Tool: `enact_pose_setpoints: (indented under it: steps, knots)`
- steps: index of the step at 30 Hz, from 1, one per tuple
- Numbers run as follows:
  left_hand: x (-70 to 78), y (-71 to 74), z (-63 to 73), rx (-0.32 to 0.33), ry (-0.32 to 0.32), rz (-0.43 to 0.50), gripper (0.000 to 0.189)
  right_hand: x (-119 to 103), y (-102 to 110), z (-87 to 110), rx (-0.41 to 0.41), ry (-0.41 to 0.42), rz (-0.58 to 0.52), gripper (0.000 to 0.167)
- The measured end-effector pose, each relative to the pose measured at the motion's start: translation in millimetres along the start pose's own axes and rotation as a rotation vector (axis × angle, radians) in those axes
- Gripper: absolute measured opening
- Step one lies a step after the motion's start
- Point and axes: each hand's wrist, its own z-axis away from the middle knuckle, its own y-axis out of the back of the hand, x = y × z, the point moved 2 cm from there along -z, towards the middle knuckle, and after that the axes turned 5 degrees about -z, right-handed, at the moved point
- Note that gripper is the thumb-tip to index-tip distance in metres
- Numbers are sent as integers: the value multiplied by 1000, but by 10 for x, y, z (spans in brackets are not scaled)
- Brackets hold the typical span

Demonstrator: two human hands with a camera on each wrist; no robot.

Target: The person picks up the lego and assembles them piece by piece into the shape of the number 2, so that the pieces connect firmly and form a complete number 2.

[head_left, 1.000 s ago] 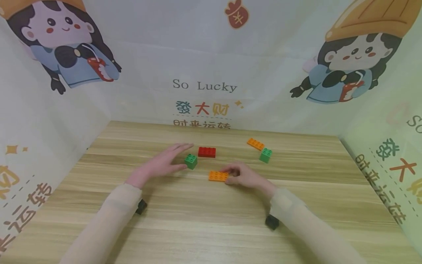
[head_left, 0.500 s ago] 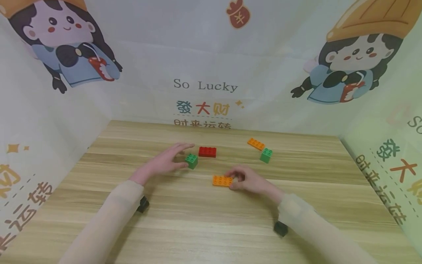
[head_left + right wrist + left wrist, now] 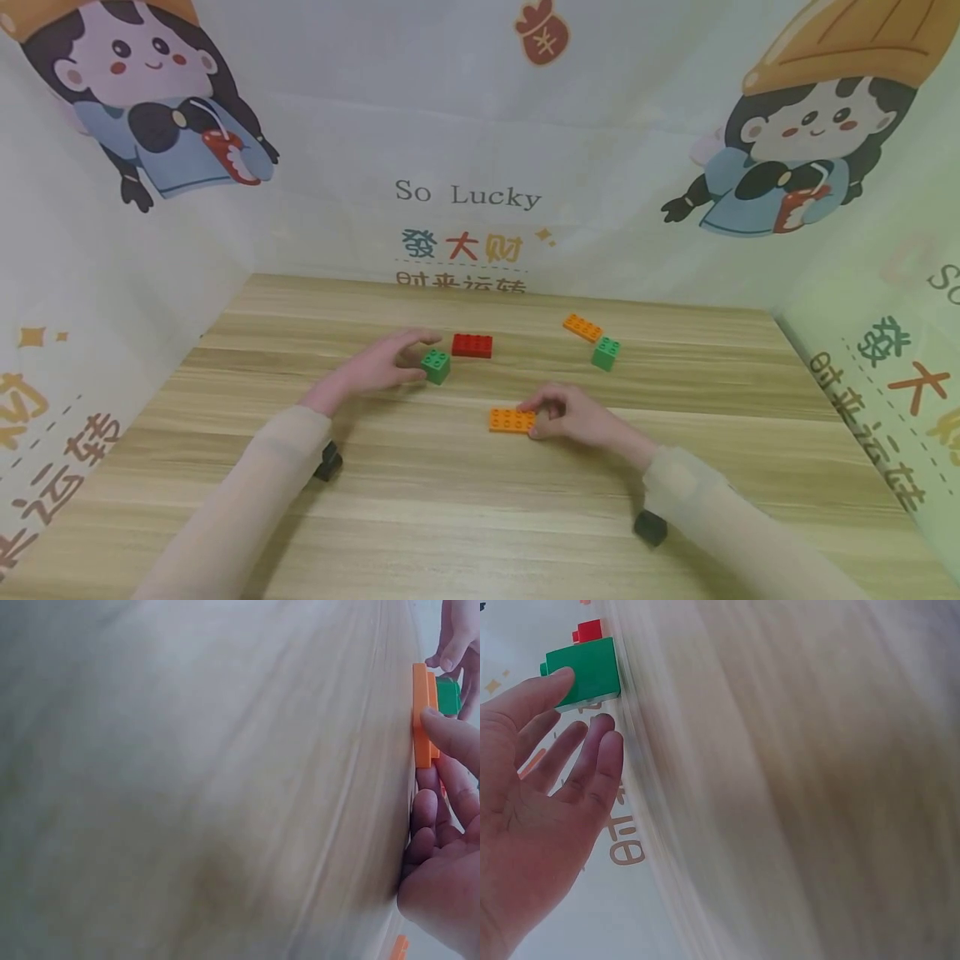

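In the head view my right hand (image 3: pixel 576 417) pinches the right end of an orange eight-stud toy building brick (image 3: pixel 510 421) low at the table's middle. The right wrist view shows the thumb on the studded side of this flat orange brick (image 3: pixel 421 705) and fingers at its end. My left hand (image 3: pixel 375 367) reaches round the left side of a small green four-stud brick (image 3: pixel 437 367), its fingers loosely spread. In the left wrist view the thumb tip overlaps the green brick (image 3: pixel 592 666), and the other fingers lie apart from it.
Just behind the green brick is a red brick (image 3: pixel 472 346). Farther right, a second orange brick (image 3: pixel 582 327) lies beside another green brick (image 3: pixel 606 353). The wooden table (image 3: pixel 450 517) meets printed cloth walls (image 3: pixel 330 192) at the back and sides.
My right hand has drawn the orange brick toward me and slightly right. The left hand stays by the green brick, with its fingers shifting only slightly.
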Motion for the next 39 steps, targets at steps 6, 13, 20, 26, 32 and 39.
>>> enact_pose_setpoints:
  steps: [6, 13, 20, 26, 32, 39]
  knots:
    - [16, -20, -12, -39, 21, 33, 61, 28, 2, -28, 6, -36, 0, 37]
    - [7, -36, -28, -51, 70, 51, 56, 51, 7, -41, -15, -56, -3, 37]
    - [-9, -54, -36, -42, 76, 50, 51, 57, 9, -49, -24, -43, -8, 38]
    - [-5, -67, -35, -23, 55, 55, 48, 14, 13, -41, -30, -32, -4, 38]
    - [-3, -76, -39, -18, 74, 65, 48, 33, 12, -53, -31, -21, -13, 39]
    - [-18, -104, -65, -20, 77, 47, 46, 32, 7, -62, -29, -36, -5, 38]
